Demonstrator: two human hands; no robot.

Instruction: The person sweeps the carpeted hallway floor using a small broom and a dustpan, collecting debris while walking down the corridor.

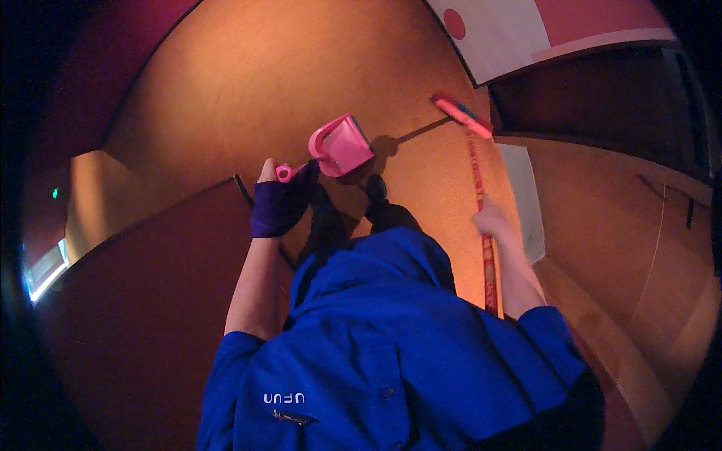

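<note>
A pink plastic dustpan (343, 147) hangs in front of me by its short handle, and my left hand (285, 197), in a dark fingerless glove, is closed around that handle. On the right, my bare right hand (492, 219) grips the long red patterned handle of a broom, somewhat blurred. The pink broom head (463, 117) lies farther ahead, near the corner of a white panel. Whether its bristles touch the floor I cannot tell. The dustpan's open edge faces right, towards the broom side.
The orange-lit floor (271, 73) stretches ahead. A dark red wall or partition (158, 293) stands at left. A white panel with a red dot (496, 39) and a dark recess (586, 90) are at upper right. My shoe (376, 187) shows below the dustpan.
</note>
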